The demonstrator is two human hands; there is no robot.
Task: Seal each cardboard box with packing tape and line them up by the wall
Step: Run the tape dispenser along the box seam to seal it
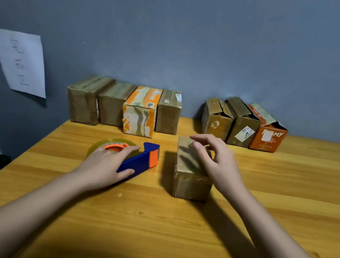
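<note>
My left hand (105, 165) is resting on the tape dispenser (138, 160) lying on the counter (154, 222), fingers laid loosely over its roll. My right hand (218, 163) is hovering over the taped box (191, 173) just beside it, fingers spread and lightly curled, holding nothing. Four boxes (123, 106) are standing against the wall (196, 36), and three boxes (243, 125) with loose flaps are sitting to their right.
</note>
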